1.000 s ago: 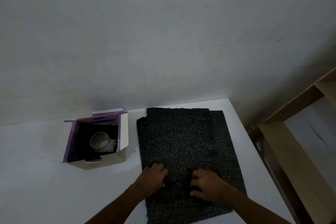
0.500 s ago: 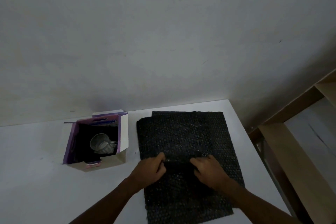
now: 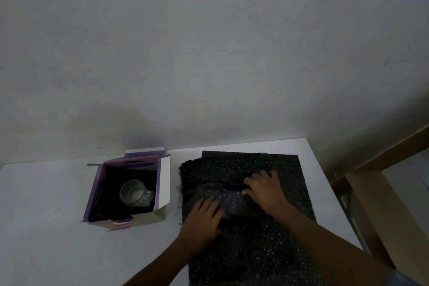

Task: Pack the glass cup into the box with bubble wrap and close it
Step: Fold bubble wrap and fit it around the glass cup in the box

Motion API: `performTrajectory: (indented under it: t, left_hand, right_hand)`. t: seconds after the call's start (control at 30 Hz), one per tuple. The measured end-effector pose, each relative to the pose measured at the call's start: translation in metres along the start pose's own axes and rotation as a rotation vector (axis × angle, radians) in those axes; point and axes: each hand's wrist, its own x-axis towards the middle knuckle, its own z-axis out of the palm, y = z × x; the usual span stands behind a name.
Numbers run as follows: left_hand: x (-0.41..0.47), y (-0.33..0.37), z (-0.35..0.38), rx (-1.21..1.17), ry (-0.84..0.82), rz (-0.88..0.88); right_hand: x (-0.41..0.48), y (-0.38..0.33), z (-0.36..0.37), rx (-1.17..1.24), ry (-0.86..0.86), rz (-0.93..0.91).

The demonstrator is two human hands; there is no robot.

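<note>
Over the last second both hands had moved up the black bubble wrap (image 3: 243, 195) from its near half toward its middle, and a raised fold had formed between them where 1 second earlier the sheet lay flat. The left hand (image 3: 204, 220) pressed down with fingers spread on the near side of that fold, at about 7 o'clock from it, gripping nothing. The right hand (image 3: 267, 189) sat at about 2 o'clock from the fold, fingers curled onto the wrap; whether it pinched a layer could not be told in the dim light. The glass cup (image 3: 135, 194) stood inside the open purple box (image 3: 162, 181), at 9 o'clock from the wrap and just beside its left edge, on the white bench (image 3: 46, 227). The flaps were up. Judged from this, the sheet was being folded or gathered into padding, so wrapping or cushioning the cup and closing the box were not yet done.
</note>
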Motion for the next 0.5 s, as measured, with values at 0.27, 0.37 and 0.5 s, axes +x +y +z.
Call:
performTrajectory:
  t: [0.27, 0.37, 0.5]
  left_hand:
    - [0.009, -0.014, 0.002, 0.028, -0.049, -0.1]
    - [0.014, -0.018, -0.014, -0.196, -0.087, -0.147]
    - [0.01, -0.024, -0.027, -0.3, -0.095, -0.099]
  right_hand:
    - [-0.025, -0.019, 0.03, 0.006, 0.017, -0.209]
    - [-0.036, -0.013, 0.04, -0.033, -0.051, -0.294]
    - [-0.035, -0.003, 0.029, 0.217, -0.086, -0.239]
